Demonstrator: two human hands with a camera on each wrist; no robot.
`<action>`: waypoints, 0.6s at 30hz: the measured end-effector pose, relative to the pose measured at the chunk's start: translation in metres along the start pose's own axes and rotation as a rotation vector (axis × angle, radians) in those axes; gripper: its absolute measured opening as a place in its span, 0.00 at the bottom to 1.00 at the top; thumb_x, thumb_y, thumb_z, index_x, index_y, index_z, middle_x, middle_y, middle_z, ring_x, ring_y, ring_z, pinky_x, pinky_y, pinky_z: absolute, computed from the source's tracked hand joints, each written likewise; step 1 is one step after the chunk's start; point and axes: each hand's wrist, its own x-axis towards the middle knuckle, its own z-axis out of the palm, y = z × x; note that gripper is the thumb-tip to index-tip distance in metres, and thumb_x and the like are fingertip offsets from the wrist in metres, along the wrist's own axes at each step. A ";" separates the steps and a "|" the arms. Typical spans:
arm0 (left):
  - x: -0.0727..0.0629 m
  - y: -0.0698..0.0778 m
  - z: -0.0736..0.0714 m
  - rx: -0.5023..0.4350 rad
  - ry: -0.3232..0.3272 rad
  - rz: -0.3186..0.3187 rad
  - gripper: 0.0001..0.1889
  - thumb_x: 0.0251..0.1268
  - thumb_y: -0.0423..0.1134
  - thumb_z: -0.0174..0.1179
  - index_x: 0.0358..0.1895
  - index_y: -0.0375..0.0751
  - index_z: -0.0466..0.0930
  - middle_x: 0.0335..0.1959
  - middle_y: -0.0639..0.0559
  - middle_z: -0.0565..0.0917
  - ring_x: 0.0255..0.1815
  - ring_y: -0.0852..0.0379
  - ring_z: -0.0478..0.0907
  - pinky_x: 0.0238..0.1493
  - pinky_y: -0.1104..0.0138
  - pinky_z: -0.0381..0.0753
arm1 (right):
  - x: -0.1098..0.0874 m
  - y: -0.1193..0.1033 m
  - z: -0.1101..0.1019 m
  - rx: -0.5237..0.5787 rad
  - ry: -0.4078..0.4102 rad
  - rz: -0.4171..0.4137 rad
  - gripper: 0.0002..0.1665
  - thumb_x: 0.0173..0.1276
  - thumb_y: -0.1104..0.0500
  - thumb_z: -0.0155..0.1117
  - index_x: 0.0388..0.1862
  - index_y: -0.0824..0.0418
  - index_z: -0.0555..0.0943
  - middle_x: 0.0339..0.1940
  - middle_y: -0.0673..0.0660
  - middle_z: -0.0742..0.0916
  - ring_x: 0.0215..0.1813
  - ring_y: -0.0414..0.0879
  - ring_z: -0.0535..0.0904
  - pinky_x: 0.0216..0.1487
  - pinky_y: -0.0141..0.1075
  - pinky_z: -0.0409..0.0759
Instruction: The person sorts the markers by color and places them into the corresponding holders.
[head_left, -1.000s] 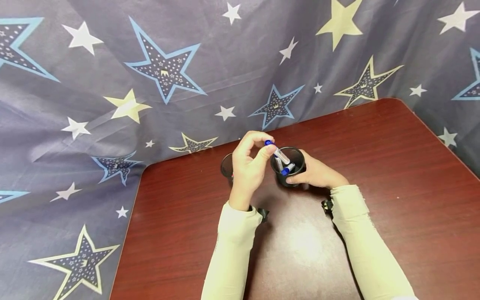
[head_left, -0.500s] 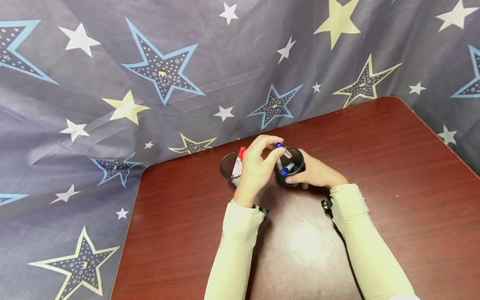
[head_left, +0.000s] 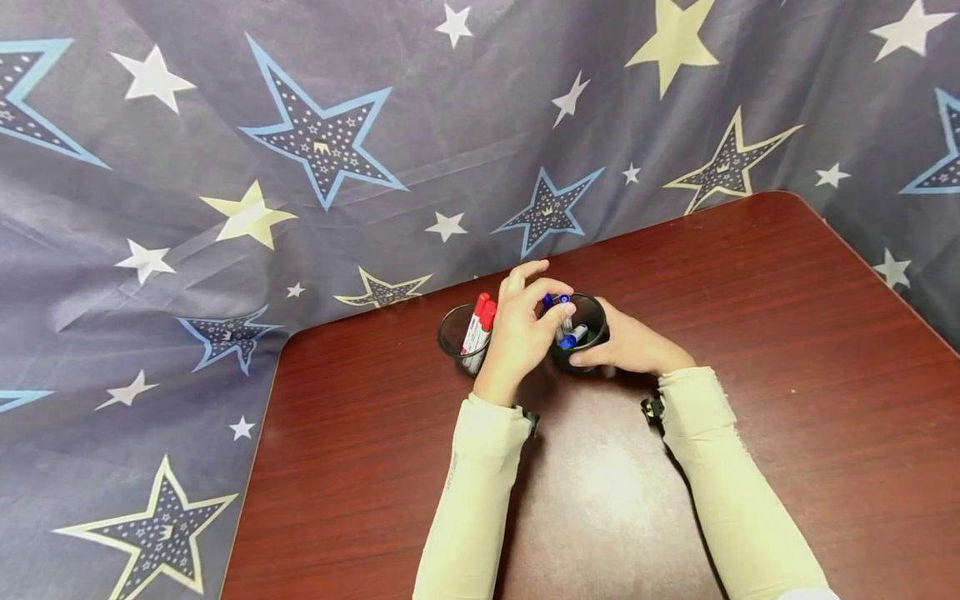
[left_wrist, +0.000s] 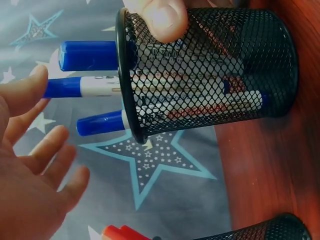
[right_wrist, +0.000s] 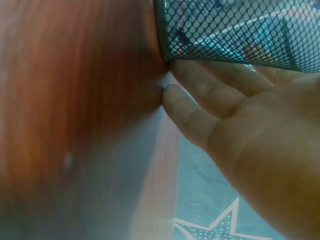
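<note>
My right hand [head_left: 637, 340] grips a black mesh pen cup [left_wrist: 270, 60] from its right side, the thumb on the near wall. Several blue-capped markers stand in that cup. One of them, a white-barrelled marker [left_wrist: 100, 86], has its cap pinched between the thumb and a finger of my left hand [head_left: 517, 337], its barrel inside the cup. The other left fingers spread loosely apart. In the right wrist view, the fingers of my right hand [right_wrist: 240, 125] lie along the mesh wall close to the table.
A second mesh cup [head_left: 452, 354] holding red-capped markers [head_left: 474, 335] stands just left of my left hand. Both cups are on the reddish-brown wooden table [head_left: 352, 467]. A grey curtain with stars [head_left: 420, 125] hangs behind the table's far edge.
My left hand has moved right and lowered the blue-capped marker into the cup; the marker was tilted above the rim before. Red-capped markers have come into view. The right hand keeps its hold.
</note>
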 end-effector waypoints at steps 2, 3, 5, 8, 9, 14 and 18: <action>0.001 -0.001 0.001 0.009 -0.028 -0.031 0.07 0.66 0.37 0.68 0.45 0.42 0.88 0.69 0.51 0.71 0.69 0.52 0.63 0.53 0.66 0.75 | 0.000 0.000 0.000 0.008 -0.006 -0.008 0.49 0.60 0.58 0.79 0.72 0.66 0.60 0.51 0.67 0.80 0.21 0.60 0.80 0.27 0.48 0.82; 0.001 -0.002 0.001 0.014 -0.042 -0.045 0.07 0.67 0.37 0.68 0.45 0.42 0.88 0.70 0.51 0.71 0.69 0.51 0.63 0.54 0.66 0.74 | 0.000 -0.001 0.000 0.011 -0.006 -0.011 0.49 0.60 0.58 0.79 0.72 0.66 0.60 0.51 0.67 0.80 0.22 0.60 0.80 0.27 0.48 0.82; 0.001 -0.004 0.001 0.031 -0.070 -0.067 0.07 0.67 0.37 0.68 0.46 0.43 0.88 0.71 0.51 0.70 0.69 0.50 0.63 0.57 0.64 0.73 | -0.001 -0.001 0.000 0.016 -0.008 -0.010 0.49 0.60 0.59 0.78 0.72 0.67 0.59 0.52 0.68 0.80 0.22 0.60 0.80 0.26 0.49 0.82; 0.001 -0.007 0.002 0.060 -0.103 -0.079 0.08 0.68 0.37 0.67 0.48 0.45 0.88 0.72 0.51 0.69 0.70 0.49 0.63 0.61 0.59 0.70 | -0.001 -0.001 0.001 0.018 -0.003 -0.002 0.50 0.60 0.59 0.78 0.73 0.67 0.59 0.53 0.68 0.79 0.24 0.59 0.80 0.27 0.48 0.82; 0.001 -0.007 0.002 0.069 -0.111 -0.081 0.08 0.68 0.37 0.67 0.48 0.45 0.88 0.72 0.52 0.69 0.70 0.49 0.63 0.63 0.58 0.69 | -0.001 -0.001 0.001 0.015 0.000 0.000 0.50 0.59 0.59 0.79 0.73 0.67 0.59 0.53 0.68 0.79 0.24 0.59 0.80 0.28 0.47 0.82; 0.002 -0.009 0.001 0.091 -0.123 -0.079 0.09 0.68 0.37 0.67 0.48 0.47 0.88 0.72 0.51 0.70 0.70 0.48 0.64 0.66 0.56 0.66 | 0.000 0.000 0.001 0.021 -0.004 -0.002 0.50 0.60 0.59 0.79 0.73 0.67 0.58 0.53 0.69 0.79 0.24 0.60 0.80 0.27 0.49 0.82; 0.005 -0.008 0.000 0.103 -0.127 -0.071 0.10 0.68 0.36 0.66 0.50 0.48 0.88 0.72 0.51 0.71 0.71 0.48 0.63 0.68 0.54 0.63 | 0.000 0.001 -0.001 0.006 0.002 -0.012 0.51 0.60 0.59 0.78 0.74 0.67 0.58 0.55 0.68 0.79 0.25 0.58 0.81 0.30 0.46 0.83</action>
